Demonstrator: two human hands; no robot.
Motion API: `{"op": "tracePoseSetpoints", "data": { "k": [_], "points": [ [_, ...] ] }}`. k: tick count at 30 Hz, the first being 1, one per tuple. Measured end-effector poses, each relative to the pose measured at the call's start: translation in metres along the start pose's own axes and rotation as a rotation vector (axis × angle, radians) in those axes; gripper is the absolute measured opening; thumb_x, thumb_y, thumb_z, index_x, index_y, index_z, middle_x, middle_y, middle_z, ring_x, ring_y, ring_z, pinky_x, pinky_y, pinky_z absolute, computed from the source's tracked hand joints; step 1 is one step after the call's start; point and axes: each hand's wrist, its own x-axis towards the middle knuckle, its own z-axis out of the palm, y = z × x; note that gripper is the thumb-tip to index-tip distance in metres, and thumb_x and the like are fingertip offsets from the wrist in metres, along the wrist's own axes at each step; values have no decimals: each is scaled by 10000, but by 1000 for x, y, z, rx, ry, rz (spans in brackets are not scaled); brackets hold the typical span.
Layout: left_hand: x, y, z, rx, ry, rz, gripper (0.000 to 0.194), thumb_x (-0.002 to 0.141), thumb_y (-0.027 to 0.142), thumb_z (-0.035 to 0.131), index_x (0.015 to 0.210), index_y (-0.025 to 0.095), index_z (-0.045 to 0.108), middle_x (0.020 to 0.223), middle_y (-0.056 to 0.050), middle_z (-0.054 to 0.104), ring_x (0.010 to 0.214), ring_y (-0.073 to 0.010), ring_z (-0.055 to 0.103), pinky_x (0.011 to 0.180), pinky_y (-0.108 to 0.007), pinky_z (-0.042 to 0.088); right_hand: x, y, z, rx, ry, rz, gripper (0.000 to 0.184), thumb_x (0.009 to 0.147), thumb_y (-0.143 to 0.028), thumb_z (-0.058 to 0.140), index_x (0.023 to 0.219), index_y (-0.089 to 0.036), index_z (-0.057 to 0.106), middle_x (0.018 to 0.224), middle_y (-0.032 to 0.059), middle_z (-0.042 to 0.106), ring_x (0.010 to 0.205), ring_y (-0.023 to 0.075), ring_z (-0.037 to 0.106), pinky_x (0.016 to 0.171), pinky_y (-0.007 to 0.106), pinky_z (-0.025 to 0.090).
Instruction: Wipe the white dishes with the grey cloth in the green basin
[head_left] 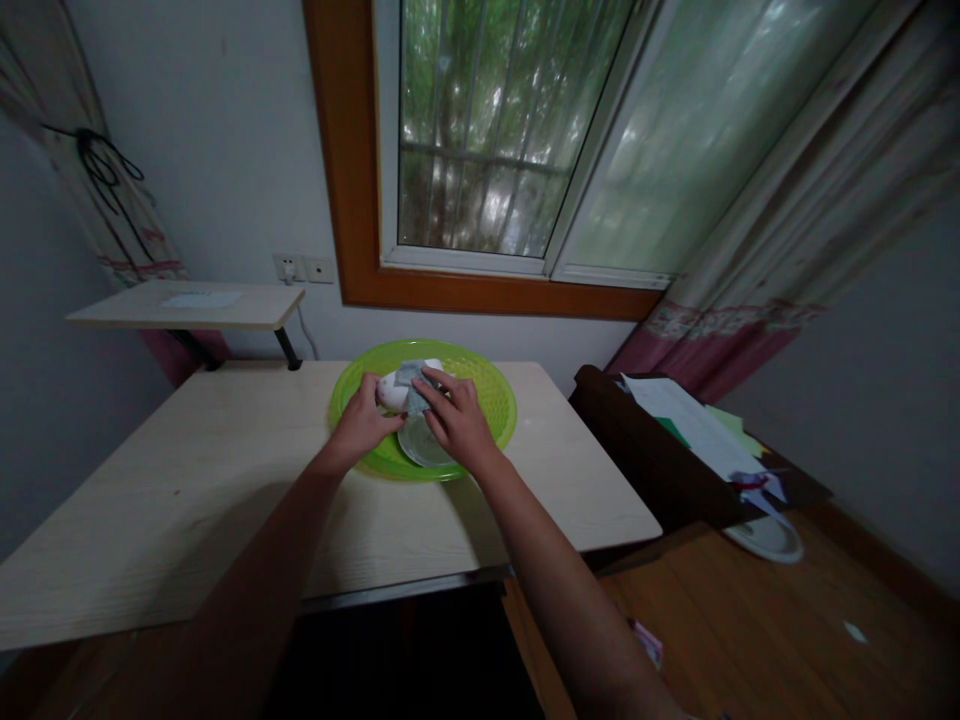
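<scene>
Over a round green plastic basket on the table, both of my hands meet at one white, rounded piece that looks like a cup or small bowl. My left hand is closed round its left side. A grey cloth covers part of the white piece, and my right hand presses the cloth against it with bent fingers. Below them a translucent round dish lies in the basket, partly hidden by my hands. The white piece's far side is also covered, so its exact kind is unclear.
The pale wooden table carries a small raised shelf at the back left. On the right a dark brown seat or chest holds papers. A wood-framed window is behind, with wall sockets beside it.
</scene>
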Motion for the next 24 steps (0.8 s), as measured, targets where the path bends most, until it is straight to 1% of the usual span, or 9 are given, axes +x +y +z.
{"op": "tracePoseSetpoints", "data": {
  "k": [2,5,10,12,14,16,19,24],
  "points": [
    [0,-1,0,12,2,0,544,664,290,789,1050,222,412,999,-34,588,930,-209,639,809,-330,533,0,2,1,13,17,24,623,971,-189,546,1548,-361,390,1557,57,442,1288,276,501,1074,495,458],
    [0,-2,1,17,2,0,544,673,300,786,1059,225,411,1002,-33,575,919,-198,631,790,-319,532,0,8,3,39,79,77,585,971,-177,525,1524,-345,436,1521,73,477,1282,270,508,1078,485,459],
    [-1,-2,-1,5,-1,4,549,668,309,791,1055,231,409,992,-26,558,911,-188,622,775,-309,531,1,21,9,105,208,259,474,950,-153,494,1404,-260,577,1357,116,590,1260,264,541,1113,485,444],
    [-1,-2,-1,9,-4,-2,549,666,304,790,1050,231,405,984,-22,554,896,-182,623,759,-302,529,2,26,12,133,221,329,446,928,-135,487,1344,-231,618,1302,123,617,1221,258,568,1103,473,458],
    [-1,-2,-2,27,-4,-9,548,663,297,790,1045,229,402,974,-18,552,882,-179,624,745,-296,527,2,28,13,150,217,365,428,916,-129,483,1305,-215,637,1281,125,628,1204,254,580,1100,464,463],
    [-1,-2,-1,39,1,-9,551,660,292,791,1045,227,402,968,-16,551,878,-179,624,743,-294,526,2,27,12,163,213,358,421,915,-136,487,1302,-211,636,1297,126,624,1223,253,573,1111,461,453],
    [0,-2,-1,42,13,-1,552,659,291,792,1043,227,402,966,-16,553,885,-182,623,755,-299,523,3,21,7,174,205,292,440,931,-175,511,1361,-217,594,1362,127,593,1278,254,542,1134,462,426],
    [-1,2,-1,47,-3,12,521,666,282,787,1017,229,404,946,-18,567,845,-176,610,727,-288,493,5,5,-4,118,114,174,527,966,-296,552,1486,-268,476,1485,108,513,1357,273,476,1149,499,384]
  ]
}}
